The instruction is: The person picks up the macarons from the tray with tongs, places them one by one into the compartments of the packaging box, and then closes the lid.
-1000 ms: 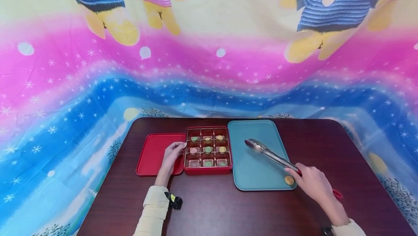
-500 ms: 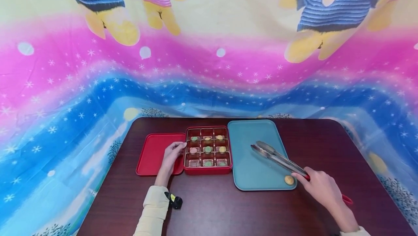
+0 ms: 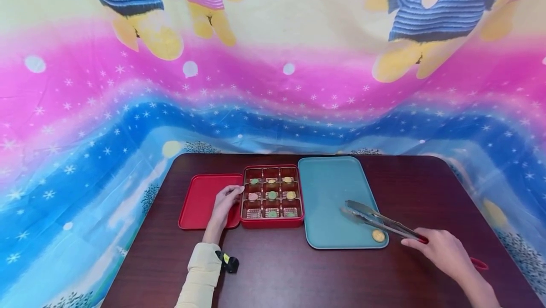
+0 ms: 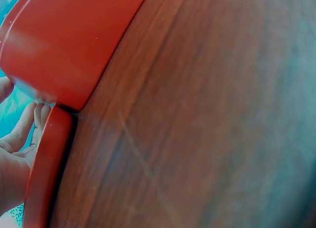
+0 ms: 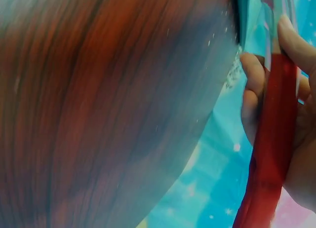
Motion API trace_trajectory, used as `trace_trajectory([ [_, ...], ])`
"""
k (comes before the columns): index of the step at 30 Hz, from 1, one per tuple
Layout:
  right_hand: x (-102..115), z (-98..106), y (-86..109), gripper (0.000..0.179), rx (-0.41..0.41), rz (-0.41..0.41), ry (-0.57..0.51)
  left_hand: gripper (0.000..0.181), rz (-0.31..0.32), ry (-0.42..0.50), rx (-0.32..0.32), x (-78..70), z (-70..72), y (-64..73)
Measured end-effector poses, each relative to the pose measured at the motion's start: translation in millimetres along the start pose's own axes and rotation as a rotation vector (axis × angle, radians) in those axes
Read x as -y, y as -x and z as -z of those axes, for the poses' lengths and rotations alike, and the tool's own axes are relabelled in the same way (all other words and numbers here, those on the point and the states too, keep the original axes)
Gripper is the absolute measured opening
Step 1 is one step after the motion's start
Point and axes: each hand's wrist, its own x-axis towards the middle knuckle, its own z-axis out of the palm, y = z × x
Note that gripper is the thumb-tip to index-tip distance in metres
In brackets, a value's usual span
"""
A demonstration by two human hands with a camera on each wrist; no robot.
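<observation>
My left hand (image 3: 226,203) lies over the red lid's right edge, fingertips touching the left side of a red box (image 3: 273,224). In the left wrist view its fingers (image 4: 23,127) reach the box's outer wall. The box's divided insert holds small round pieces in green, yellow and pink; the front left compartment shows none. My right hand (image 3: 443,251) grips metal tongs (image 3: 386,222) by the red handle (image 5: 274,124). The tongs' two arms are spread, tips over the teal tray (image 3: 328,180) with nothing between them. One round yellowish piece (image 3: 378,236) lies at the tray's front right corner.
A flat red lid (image 3: 200,199) lies left of the box, the tray close on its right. All stand on a dark wood table (image 3: 273,270). A patterned cloth (image 3: 273,85) hangs behind and around the table.
My right hand has moved right and nearer the front with the tongs, whose tips have come closer to the yellowish piece. The tongs' arms have spread apart. The left hand stays in place.
</observation>
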Motion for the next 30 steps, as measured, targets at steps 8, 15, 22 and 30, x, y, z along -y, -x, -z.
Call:
trace_trajectory([
  [8,-18.0,12.1,5.0,0.044,0.143,-0.043,-0.026,0.031,0.001,-0.015,0.0,-1.1,-0.1,-0.6],
  [15,-29.5,19.0,11.2,0.039,0.204,-0.045,-0.028,0.03,0.002,-0.008,-0.004,-0.4,-0.3,-0.3],
  [22,-38.6,21.9,12.3,0.047,0.279,-0.045,-0.07,0.031,-0.009,-0.007,-0.005,0.1,0.1,-0.5],
  [30,-43.2,21.9,15.0,0.025,0.239,0.039,-0.041,0.034,-0.002,-0.012,0.002,-0.5,-0.1,0.8],
])
